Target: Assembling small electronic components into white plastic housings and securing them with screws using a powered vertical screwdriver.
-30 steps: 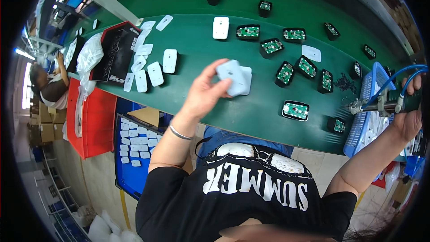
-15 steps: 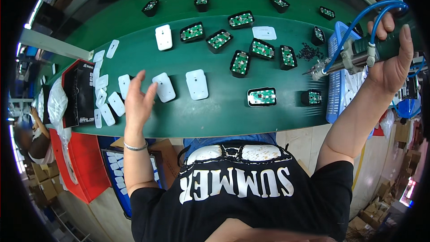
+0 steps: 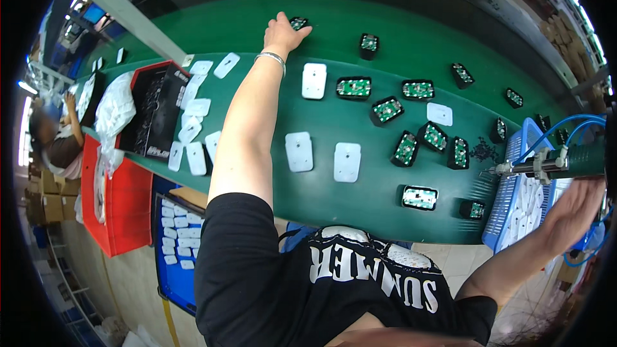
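At the back of the green bench, my left hand [image 3: 286, 31] closes its thumb and fingers around a black case with a green circuit board [image 3: 298, 23]; the fingers partly hide it. My right hand [image 3: 575, 211] is at the far right, blurred, its fingers stretched out just below a green electric screwdriver [image 3: 575, 162] with blue hoses. The screwdriver's tip points left, over the blue basket. Several similar black cases with circuit boards [image 3: 387, 110] stand on the bench, one of them in a white shell [image 3: 420, 197]. White covers [image 3: 347, 162] lie nearer me.
A blue basket [image 3: 514, 186] of white parts stands on the right, beside a pile of small black screws [image 3: 483, 150]. Left are more white covers [image 3: 196, 158], a black box [image 3: 154, 112], a red bin [image 3: 122, 199] and a blue tray [image 3: 168, 283]. A person [image 3: 61, 135] sits far left.
My left hand has reached forward from above the white covers to a black case at the back. My right hand has come off the screwdriver's body to below it. The view has turned left.
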Demonstrator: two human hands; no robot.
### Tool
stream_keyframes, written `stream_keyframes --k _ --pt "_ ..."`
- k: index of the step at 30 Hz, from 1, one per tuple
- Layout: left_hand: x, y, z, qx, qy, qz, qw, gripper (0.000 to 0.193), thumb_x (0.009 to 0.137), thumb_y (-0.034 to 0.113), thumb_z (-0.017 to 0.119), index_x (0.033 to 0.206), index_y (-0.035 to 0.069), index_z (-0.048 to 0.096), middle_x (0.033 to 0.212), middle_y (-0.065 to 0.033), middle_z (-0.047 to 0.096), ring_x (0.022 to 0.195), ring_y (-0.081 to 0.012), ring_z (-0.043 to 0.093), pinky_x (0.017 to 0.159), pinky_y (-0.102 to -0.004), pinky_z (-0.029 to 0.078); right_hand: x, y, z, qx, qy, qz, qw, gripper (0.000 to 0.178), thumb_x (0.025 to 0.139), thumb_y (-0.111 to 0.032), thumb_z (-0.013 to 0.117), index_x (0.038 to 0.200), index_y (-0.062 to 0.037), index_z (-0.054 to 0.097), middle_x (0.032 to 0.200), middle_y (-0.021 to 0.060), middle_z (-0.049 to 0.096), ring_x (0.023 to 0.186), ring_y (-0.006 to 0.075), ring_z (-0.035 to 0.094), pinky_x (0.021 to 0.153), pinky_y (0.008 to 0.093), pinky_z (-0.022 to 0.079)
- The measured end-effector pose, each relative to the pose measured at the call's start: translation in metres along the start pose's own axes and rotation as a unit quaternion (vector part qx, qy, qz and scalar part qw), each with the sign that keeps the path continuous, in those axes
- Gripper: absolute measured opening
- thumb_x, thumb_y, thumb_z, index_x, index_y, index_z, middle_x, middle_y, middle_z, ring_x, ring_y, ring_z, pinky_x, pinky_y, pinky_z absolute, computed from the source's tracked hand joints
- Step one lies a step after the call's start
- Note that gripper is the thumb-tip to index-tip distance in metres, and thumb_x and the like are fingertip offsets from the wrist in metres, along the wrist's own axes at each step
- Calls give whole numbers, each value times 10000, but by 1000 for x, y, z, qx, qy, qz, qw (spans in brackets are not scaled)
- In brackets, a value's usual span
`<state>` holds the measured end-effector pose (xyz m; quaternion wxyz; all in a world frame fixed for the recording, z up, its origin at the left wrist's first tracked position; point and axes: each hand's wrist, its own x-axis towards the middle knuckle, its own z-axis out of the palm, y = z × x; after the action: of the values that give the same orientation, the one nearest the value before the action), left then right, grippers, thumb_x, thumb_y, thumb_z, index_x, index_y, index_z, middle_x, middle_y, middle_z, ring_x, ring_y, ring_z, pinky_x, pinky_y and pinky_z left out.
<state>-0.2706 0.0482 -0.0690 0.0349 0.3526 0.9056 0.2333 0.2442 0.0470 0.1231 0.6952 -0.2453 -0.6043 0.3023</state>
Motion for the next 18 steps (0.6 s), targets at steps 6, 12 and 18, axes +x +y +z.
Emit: stream_keyframes --k 6,12,18 --pt "22 -5 19 42 11 -5 999 535 746 298 662 1166 27 470 1128 -163 532 1026 -305 537 884 -365 439 -95 -10 87 -201 -386 -16 900 422 791 -188 548 1143 28 464 1090 181 531 1009 280 513 883 373 415" --pt "11 10 -5 -109 17 80 991 673 695 289 707 1235 6 420 1132 -185 539 1019 -300 544 874 -362 437 -77 186 255 -346 -368 115 856 703 752 -351 627 1227 78 335 1200 268 428 1133 361 423 945 399 368" --pt "-71 7 -73 -229 -97 170 954 649 670 236 745 1195 -21 463 1049 -170 575 940 -230 573 830 -298 452 -84 251 317 -463 -439 263 723 707 715 -353 667 1217 48 371 1223 223 429 1153 344 415 955 375 378"
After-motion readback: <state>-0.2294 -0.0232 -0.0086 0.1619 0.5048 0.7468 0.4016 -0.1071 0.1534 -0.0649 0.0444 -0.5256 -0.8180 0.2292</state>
